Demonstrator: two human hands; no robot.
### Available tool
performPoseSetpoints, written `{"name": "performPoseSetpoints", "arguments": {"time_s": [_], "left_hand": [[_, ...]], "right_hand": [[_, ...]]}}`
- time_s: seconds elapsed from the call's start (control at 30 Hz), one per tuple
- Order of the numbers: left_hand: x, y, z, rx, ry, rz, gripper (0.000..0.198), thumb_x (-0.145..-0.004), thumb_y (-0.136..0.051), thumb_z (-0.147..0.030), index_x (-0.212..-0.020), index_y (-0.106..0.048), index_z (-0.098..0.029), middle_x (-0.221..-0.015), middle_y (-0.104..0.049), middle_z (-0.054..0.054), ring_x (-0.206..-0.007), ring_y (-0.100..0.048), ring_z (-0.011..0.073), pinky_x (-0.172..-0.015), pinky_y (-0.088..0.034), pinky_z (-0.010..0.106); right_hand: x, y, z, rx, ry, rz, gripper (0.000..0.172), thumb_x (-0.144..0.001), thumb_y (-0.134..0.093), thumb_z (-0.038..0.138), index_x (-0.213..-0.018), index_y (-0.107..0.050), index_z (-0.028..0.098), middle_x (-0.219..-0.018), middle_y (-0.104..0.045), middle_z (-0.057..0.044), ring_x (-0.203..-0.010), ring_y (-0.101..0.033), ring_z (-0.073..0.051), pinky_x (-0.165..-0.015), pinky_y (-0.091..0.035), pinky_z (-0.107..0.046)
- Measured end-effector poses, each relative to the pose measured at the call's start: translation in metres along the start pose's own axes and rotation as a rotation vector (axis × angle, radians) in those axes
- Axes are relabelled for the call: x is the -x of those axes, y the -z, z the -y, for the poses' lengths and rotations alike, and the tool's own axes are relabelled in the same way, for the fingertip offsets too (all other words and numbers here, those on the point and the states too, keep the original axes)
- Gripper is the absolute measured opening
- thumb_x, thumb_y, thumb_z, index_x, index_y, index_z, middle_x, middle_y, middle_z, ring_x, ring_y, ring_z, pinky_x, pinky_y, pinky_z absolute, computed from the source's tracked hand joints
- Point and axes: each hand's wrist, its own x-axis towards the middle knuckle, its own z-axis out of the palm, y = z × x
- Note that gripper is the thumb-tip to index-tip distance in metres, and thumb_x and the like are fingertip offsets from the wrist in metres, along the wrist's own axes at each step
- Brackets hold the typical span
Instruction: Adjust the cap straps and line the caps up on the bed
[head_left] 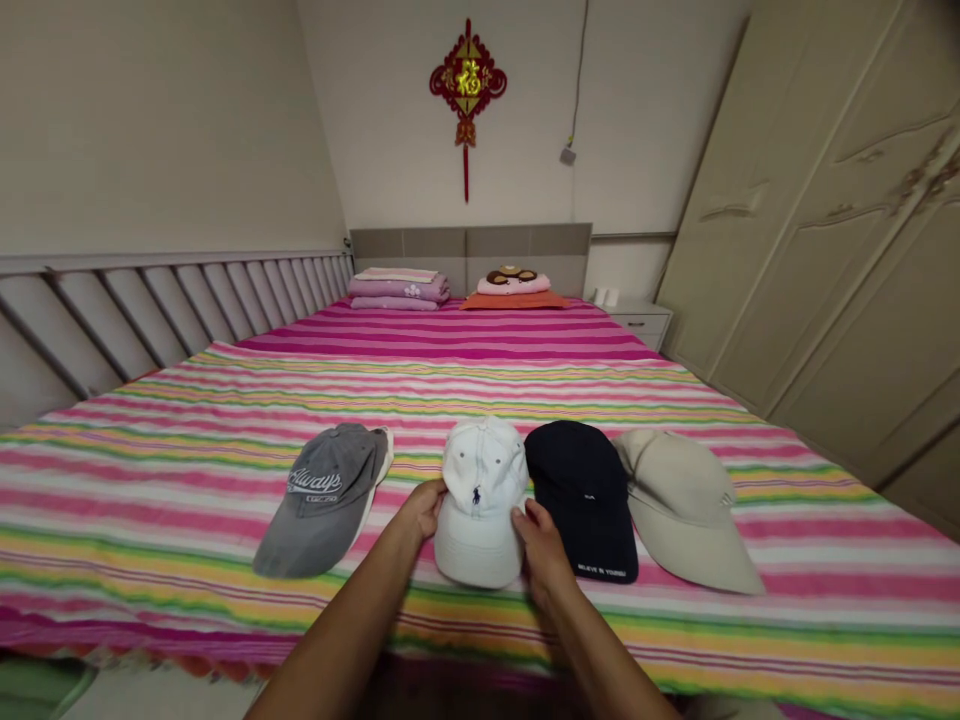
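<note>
Several caps lie in a row near the front edge of a striped bed [480, 380]. A grey cap [322, 500] is on the left, then a white cap [480, 475], a dark navy cap [585, 490] and a beige cap [686, 500]. My left hand [422, 510] grips the left side of the white cap. My right hand [541, 545] pinches its right side, next to the navy cap. The white cap rests on the bedspread with its brim toward me.
Folded purple bedding [397, 288] and a pillow stack [514, 287] sit at the headboard. A padded rail [172, 300] runs along the left wall. A wardrobe [832, 230] stands on the right, with a small nightstand [637, 318] beside it. A red knot ornament [467, 85] hangs on the wall.
</note>
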Motion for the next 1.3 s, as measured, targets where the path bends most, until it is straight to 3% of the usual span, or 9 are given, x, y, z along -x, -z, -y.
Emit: {"name": "performPoseSetpoints", "arguments": {"time_s": [0.17, 0.43, 0.57, 0.7, 0.8, 0.93, 1.0, 1.13, 1.3], "left_hand": [[0.008, -0.014, 0.004, -0.083, -0.042, -0.03, 0.017, -0.064, -0.05, -0.007, -0.076, -0.061, -0.009, -0.054, -0.066, 0.01, -0.053, -0.063, 0.0232, -0.06, -0.052, 0.035], [0.01, -0.014, 0.014, -0.249, -0.331, -0.157, 0.011, -0.059, -0.057, -0.011, -0.069, -0.061, -0.01, -0.056, -0.065, 0.008, -0.053, -0.06, 0.0214, -0.057, -0.048, 0.034], [0.009, -0.009, 0.017, -0.339, -0.576, -0.292, 0.022, -0.064, -0.056, -0.018, -0.084, -0.06, -0.012, -0.074, -0.067, 0.007, -0.074, -0.061, 0.0196, -0.073, -0.046, 0.033], [0.031, 0.002, 0.031, -0.447, -0.769, -0.375, 0.035, -0.069, -0.053, -0.027, -0.101, -0.056, -0.013, -0.107, -0.059, 0.012, -0.102, -0.052, 0.0213, -0.091, -0.036, 0.036], [0.053, 0.016, 0.054, -0.626, -0.87, -0.328, 0.045, -0.069, -0.054, -0.036, -0.109, -0.053, -0.013, -0.117, -0.054, 0.014, -0.111, -0.045, 0.0239, -0.098, -0.028, 0.04], [0.064, 0.037, 0.08, -1.296, -0.95, -0.253, 0.075, -0.066, -0.057, -0.046, -0.129, -0.033, -0.012, -0.132, -0.039, 0.018, -0.124, -0.031, 0.0301, -0.102, -0.011, 0.053], [0.063, 0.045, 0.084, -1.46, -0.927, -0.22, 0.088, -0.063, -0.059, -0.05, -0.133, -0.023, -0.011, -0.135, -0.033, 0.02, -0.126, -0.025, 0.0316, -0.102, -0.01, 0.054], [0.061, 0.051, 0.082, -1.572, -0.916, -0.136, 0.092, -0.063, -0.057, -0.054, -0.136, -0.017, -0.014, -0.138, -0.029, 0.019, -0.127, -0.023, 0.0309, -0.102, -0.011, 0.054], [0.061, 0.049, 0.08, -1.593, -0.896, -0.148, 0.091, -0.063, -0.057, -0.056, -0.134, -0.022, -0.013, -0.137, -0.029, 0.02, -0.127, -0.023, 0.0295, -0.102, -0.01, 0.053]], "right_hand": [[0.023, 0.011, 0.004, 0.318, 0.16, -0.035, 0.057, -0.056, -0.061, 0.03, -0.108, -0.055, 0.008, -0.113, -0.054, -0.019, -0.111, -0.044, -0.03, -0.097, -0.029, -0.038], [0.039, 0.015, 0.014, 0.723, 0.214, 0.01, 0.051, -0.068, -0.051, 0.029, -0.114, -0.051, 0.008, -0.12, -0.046, -0.023, -0.109, -0.046, -0.034, -0.087, -0.038, -0.044], [0.049, 0.014, 0.017, 0.88, 0.235, 0.005, 0.053, -0.071, -0.048, 0.028, -0.118, -0.047, 0.004, -0.127, -0.039, -0.026, -0.115, -0.04, -0.037, -0.087, -0.036, -0.048], [0.061, 0.013, 0.009, 1.155, 0.395, 0.012, 0.057, -0.073, -0.051, 0.033, -0.121, -0.045, 0.003, -0.131, -0.036, -0.026, -0.118, -0.037, -0.036, -0.092, -0.034, -0.044], [0.067, 0.013, -0.004, 1.268, 0.506, 0.031, 0.066, -0.069, -0.057, 0.039, -0.122, -0.044, 0.003, -0.131, -0.036, -0.026, -0.116, -0.039, -0.036, -0.091, -0.036, -0.044], [0.066, 0.016, -0.018, 1.334, 0.617, 0.028, 0.066, -0.066, -0.061, 0.039, -0.121, -0.046, 0.006, -0.129, -0.04, -0.026, -0.112, -0.045, -0.035, -0.085, -0.042, -0.043], [0.064, 0.019, -0.022, 1.353, 0.668, 0.041, 0.062, -0.068, -0.06, 0.037, -0.121, -0.046, 0.008, -0.128, -0.042, -0.025, -0.11, -0.048, -0.033, -0.082, -0.044, -0.042], [0.062, 0.026, -0.027, 1.373, 0.744, 0.069, 0.057, -0.073, -0.055, 0.037, -0.123, -0.044, 0.011, -0.128, -0.043, -0.024, -0.111, -0.047, -0.031, -0.081, -0.045, -0.04], [0.06, 0.028, -0.029, 1.396, 0.727, 0.079, 0.055, -0.077, -0.051, 0.039, -0.124, -0.044, 0.012, -0.127, -0.045, -0.023, -0.111, -0.047, -0.031, -0.082, -0.044, -0.039]]}}
